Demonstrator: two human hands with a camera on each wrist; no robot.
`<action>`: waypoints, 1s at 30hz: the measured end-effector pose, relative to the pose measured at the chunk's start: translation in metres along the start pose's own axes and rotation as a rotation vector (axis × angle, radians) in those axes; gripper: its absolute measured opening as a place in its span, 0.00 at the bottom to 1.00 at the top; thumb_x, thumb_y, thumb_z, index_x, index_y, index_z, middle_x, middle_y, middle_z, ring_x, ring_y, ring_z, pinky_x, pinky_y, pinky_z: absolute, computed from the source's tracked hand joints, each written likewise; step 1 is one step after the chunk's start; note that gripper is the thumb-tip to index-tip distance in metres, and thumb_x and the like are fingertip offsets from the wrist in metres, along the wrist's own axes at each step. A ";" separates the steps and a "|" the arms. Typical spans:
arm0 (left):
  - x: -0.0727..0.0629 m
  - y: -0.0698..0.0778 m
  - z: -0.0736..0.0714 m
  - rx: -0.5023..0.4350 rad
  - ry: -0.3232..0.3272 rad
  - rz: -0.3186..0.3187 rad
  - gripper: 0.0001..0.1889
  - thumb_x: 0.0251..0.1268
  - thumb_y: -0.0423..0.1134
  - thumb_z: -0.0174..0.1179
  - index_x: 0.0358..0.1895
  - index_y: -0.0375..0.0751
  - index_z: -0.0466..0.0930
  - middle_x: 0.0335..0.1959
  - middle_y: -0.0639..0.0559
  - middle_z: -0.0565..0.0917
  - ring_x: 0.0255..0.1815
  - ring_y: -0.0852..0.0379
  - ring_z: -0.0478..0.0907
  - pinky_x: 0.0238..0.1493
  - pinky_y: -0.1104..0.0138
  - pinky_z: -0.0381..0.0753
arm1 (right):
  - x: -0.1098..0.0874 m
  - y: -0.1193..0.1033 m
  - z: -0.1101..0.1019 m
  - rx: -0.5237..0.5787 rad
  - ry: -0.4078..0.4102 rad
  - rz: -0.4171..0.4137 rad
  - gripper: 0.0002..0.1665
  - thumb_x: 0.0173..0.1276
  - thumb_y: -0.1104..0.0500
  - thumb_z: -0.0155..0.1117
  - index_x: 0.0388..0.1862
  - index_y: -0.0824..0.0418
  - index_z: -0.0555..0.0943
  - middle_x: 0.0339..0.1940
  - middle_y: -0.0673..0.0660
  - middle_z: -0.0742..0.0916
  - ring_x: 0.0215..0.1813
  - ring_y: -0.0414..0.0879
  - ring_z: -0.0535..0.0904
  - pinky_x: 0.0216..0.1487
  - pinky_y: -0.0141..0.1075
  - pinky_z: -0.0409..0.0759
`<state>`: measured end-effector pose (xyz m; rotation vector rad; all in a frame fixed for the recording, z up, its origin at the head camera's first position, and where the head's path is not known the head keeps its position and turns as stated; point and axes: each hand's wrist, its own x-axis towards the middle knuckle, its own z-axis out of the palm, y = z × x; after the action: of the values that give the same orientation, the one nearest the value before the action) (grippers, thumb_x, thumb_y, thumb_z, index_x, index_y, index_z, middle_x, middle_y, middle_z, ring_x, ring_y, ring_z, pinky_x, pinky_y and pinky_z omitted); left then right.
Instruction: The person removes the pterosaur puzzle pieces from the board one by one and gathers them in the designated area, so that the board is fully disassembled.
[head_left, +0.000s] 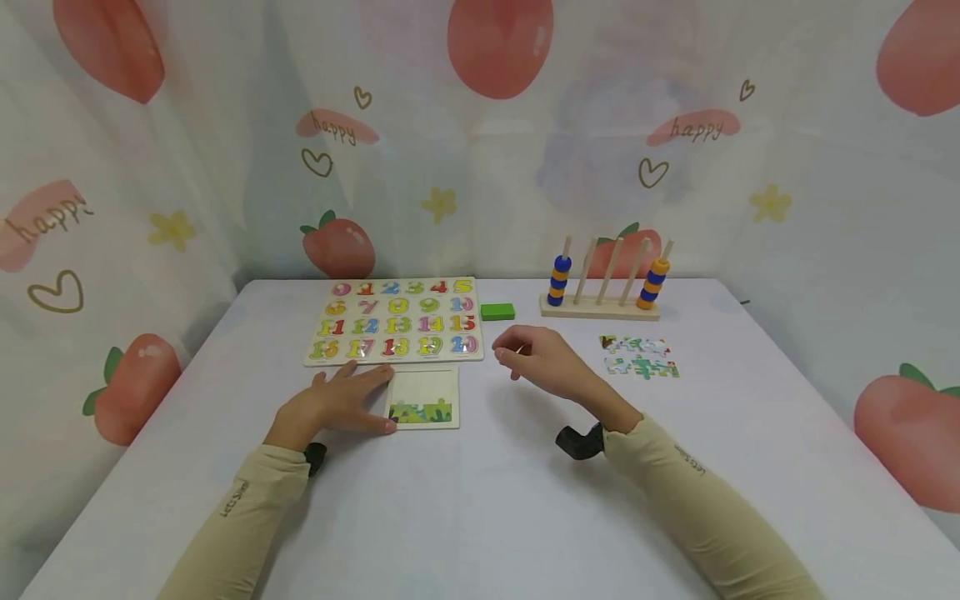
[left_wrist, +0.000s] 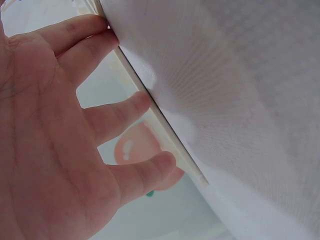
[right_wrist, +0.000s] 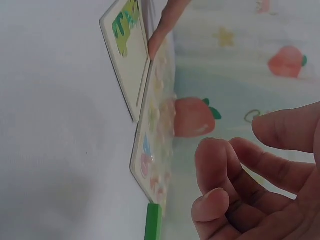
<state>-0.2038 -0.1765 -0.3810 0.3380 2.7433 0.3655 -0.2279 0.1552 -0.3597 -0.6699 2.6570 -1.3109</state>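
Observation:
My left hand (head_left: 337, 402) lies spread at the left side of a small jigsaw tray (head_left: 422, 387), its thumb at the near left corner and a finger at the far left corner. Several green pieces (head_left: 422, 413) fill the tray's near part; the rest shows its pale base. In the left wrist view the fingers (left_wrist: 117, 117) are fairly straight along a thin board edge. To the right of the tray, above the table, hovers my right hand (right_wrist: 255, 190) with loosely bent fingers and nothing between them. Several loose jigsaw pieces (head_left: 641, 357) lie farther right.
Behind the tray lies a number puzzle board (head_left: 393, 321), close to my left fingers. A green block (head_left: 497, 312) sits at its right. Farther back right stands a wooden bead rack (head_left: 600, 310) with blue and orange beads. A printed curtain (head_left: 480, 167) hangs behind the table.

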 end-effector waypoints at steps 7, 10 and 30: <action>0.000 -0.001 0.001 -0.009 0.001 -0.010 0.53 0.62 0.61 0.76 0.86 0.48 0.61 0.85 0.36 0.60 0.86 0.29 0.41 0.79 0.27 0.38 | 0.009 -0.009 0.023 0.024 -0.049 -0.048 0.14 0.82 0.58 0.63 0.58 0.65 0.85 0.49 0.62 0.88 0.39 0.48 0.84 0.44 0.39 0.85; 0.000 -0.001 0.001 -0.009 0.003 -0.011 0.53 0.61 0.61 0.76 0.86 0.48 0.61 0.84 0.35 0.60 0.86 0.28 0.42 0.78 0.27 0.38 | 0.013 -0.012 0.031 0.028 -0.075 -0.067 0.15 0.82 0.58 0.63 0.57 0.66 0.85 0.49 0.64 0.88 0.40 0.48 0.85 0.43 0.38 0.84; 0.002 0.001 0.000 0.002 -0.007 -0.013 0.53 0.62 0.63 0.76 0.86 0.47 0.61 0.85 0.39 0.61 0.86 0.28 0.42 0.78 0.26 0.39 | 0.037 -0.038 0.080 -0.035 -0.229 -0.168 0.13 0.78 0.64 0.67 0.57 0.68 0.86 0.38 0.51 0.86 0.41 0.46 0.80 0.41 0.30 0.81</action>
<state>-0.2058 -0.1752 -0.3812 0.3219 2.7382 0.3571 -0.2256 0.0610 -0.3761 -1.0020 2.4896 -1.1474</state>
